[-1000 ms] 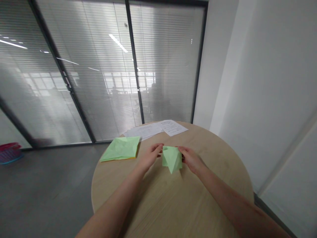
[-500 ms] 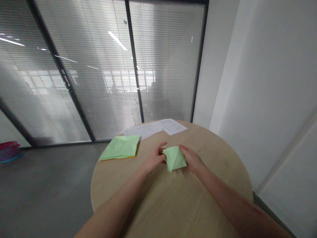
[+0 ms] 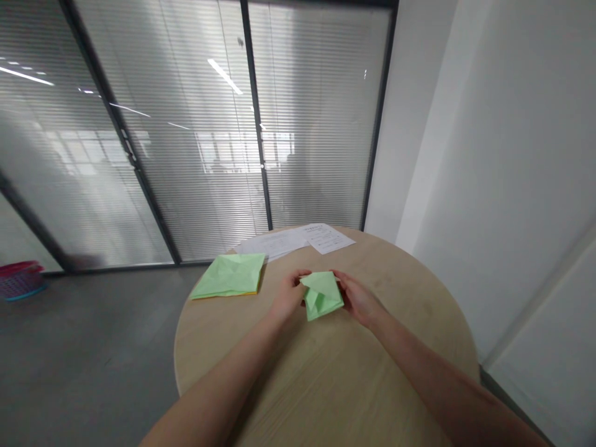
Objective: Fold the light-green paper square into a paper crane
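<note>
A small piece of folded light-green paper (image 3: 326,289) is held between my two hands above the middle of the table. Creases and an opened fold show on its near side. My left hand (image 3: 291,294) grips its left edge, thumb toward the front, with the other fingers partly hidden. On the right edge, my right hand (image 3: 356,296) is closed with its fingers partly behind the paper. To the left of my left hand lies a stack of larger green sheets (image 3: 231,274), with a yellow edge showing underneath.
The round wooden table (image 3: 391,372) carries printed white sheets (image 3: 329,239) at its far edge. A pink and blue basket (image 3: 21,279) stands on the floor at far left. Glass partitions with blinds (image 3: 218,205) rise behind, and a white wall (image 3: 503,186) is at right.
The folded paper has turned in my hands and now shows an opened fold. My left hand has closed onto its left edge; half a second ago those fingers were more spread.
</note>
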Action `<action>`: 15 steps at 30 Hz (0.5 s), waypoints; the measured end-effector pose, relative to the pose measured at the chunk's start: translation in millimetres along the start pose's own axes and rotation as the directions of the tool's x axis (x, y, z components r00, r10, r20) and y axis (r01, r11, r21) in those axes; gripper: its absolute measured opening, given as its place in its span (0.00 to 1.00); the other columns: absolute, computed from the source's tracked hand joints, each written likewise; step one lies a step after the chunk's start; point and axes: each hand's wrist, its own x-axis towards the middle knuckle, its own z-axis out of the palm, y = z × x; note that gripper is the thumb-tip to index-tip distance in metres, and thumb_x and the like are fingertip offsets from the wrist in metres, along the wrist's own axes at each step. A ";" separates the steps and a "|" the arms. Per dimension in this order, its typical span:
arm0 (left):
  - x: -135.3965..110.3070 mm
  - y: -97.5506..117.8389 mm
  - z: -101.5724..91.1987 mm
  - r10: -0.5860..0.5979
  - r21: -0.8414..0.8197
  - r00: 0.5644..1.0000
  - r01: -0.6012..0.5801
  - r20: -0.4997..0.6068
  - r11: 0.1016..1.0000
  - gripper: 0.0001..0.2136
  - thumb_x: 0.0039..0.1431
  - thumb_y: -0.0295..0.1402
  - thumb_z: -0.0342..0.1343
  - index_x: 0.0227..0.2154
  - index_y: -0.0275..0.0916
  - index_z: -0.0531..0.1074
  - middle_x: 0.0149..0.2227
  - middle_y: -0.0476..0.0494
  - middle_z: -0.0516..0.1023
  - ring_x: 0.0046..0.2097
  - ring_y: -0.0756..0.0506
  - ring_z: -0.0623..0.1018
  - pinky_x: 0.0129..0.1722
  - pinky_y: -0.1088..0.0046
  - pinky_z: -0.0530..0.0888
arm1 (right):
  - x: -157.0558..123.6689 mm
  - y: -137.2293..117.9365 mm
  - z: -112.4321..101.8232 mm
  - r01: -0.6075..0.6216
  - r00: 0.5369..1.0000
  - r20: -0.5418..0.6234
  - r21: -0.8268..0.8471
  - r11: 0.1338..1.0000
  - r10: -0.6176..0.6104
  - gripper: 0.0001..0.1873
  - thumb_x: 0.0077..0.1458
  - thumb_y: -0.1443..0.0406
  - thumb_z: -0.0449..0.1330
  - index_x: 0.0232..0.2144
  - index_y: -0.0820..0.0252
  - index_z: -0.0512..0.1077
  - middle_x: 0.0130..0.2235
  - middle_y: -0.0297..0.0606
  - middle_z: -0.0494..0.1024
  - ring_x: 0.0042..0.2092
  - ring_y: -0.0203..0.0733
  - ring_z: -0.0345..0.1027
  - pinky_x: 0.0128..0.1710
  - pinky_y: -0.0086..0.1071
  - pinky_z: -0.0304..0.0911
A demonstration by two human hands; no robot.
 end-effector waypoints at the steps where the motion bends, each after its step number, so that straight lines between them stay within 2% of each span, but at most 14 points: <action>1: 0.5 -1.1 -0.6 -0.019 -0.002 1.000 0.019 -0.009 1.000 0.14 0.54 0.31 0.56 0.44 0.37 0.75 0.31 0.44 0.78 0.28 0.47 0.76 0.24 0.75 0.71 | -1.1 -2.5 1.0 -0.044 0.999 0.006 0.020 0.999 0.043 0.20 0.59 0.52 0.58 0.49 0.53 0.73 0.40 0.38 0.81 0.36 0.42 0.74 0.34 0.33 0.68; 3: 1.2 -2.4 -1.2 -0.061 -0.014 0.998 0.061 -0.007 0.998 0.11 0.56 0.34 0.56 0.40 0.37 0.76 0.31 0.44 0.78 0.28 0.46 0.77 0.25 0.73 0.72 | -4.6 -7.8 2.9 -0.113 0.994 0.017 0.082 0.990 0.112 0.21 0.60 0.52 0.57 0.53 0.51 0.70 0.40 0.37 0.81 0.36 0.41 0.74 0.33 0.32 0.68; 5: 1.4 -2.3 -1.1 -0.103 -0.036 0.995 0.104 0.006 0.994 0.10 0.58 0.36 0.55 0.37 0.37 0.75 0.32 0.42 0.78 0.31 0.45 0.78 0.26 0.71 0.74 | -9.3 -12.3 4.4 -0.116 0.993 0.047 0.127 0.985 0.111 0.25 0.59 0.53 0.59 0.58 0.47 0.65 0.45 0.37 0.80 0.39 0.42 0.74 0.35 0.34 0.69; 9: 1.1 -0.6 0.2 -0.135 -0.080 0.991 0.133 -0.015 0.988 0.11 0.60 0.35 0.54 0.44 0.38 0.72 0.38 0.40 0.79 0.34 0.44 0.79 0.27 0.72 0.76 | -19.5 -15.9 7.1 -0.046 0.975 0.224 0.156 0.987 0.010 0.43 0.52 0.58 0.67 0.65 0.37 0.53 0.58 0.37 0.71 0.46 0.43 0.73 0.42 0.40 0.71; 11: 1.0 -0.4 0.3 -0.104 -0.064 0.994 0.102 -0.026 0.993 0.12 0.60 0.35 0.54 0.46 0.39 0.71 0.38 0.41 0.79 0.34 0.45 0.79 0.26 0.75 0.75 | -22.6 -14.8 9.0 -0.007 0.961 0.277 0.112 0.994 -0.024 0.48 0.48 0.61 0.71 0.66 0.36 0.52 0.63 0.37 0.66 0.47 0.43 0.73 0.42 0.38 0.71; 13: 0.8 0.0 -0.1 -0.061 -0.016 0.998 0.061 -0.016 0.998 0.12 0.60 0.35 0.55 0.45 0.38 0.71 0.36 0.42 0.78 0.32 0.46 0.78 0.24 0.77 0.73 | -23.3 -12.0 10.8 0.012 0.965 0.261 0.036 0.999 -0.021 0.51 0.45 0.64 0.72 0.66 0.38 0.52 0.63 0.37 0.66 0.45 0.42 0.73 0.39 0.34 0.70; 15: 0.2 1.1 -0.4 -0.031 0.030 1.000 0.030 0.004 0.999 0.12 0.58 0.33 0.56 0.45 0.37 0.72 0.35 0.42 0.78 0.30 0.47 0.77 0.23 0.78 0.72 | -21.3 -7.8 12.1 0.006 0.979 0.202 -0.012 1.000 -0.003 0.49 0.45 0.64 0.72 0.66 0.42 0.55 0.59 0.39 0.71 0.45 0.42 0.73 0.39 0.34 0.69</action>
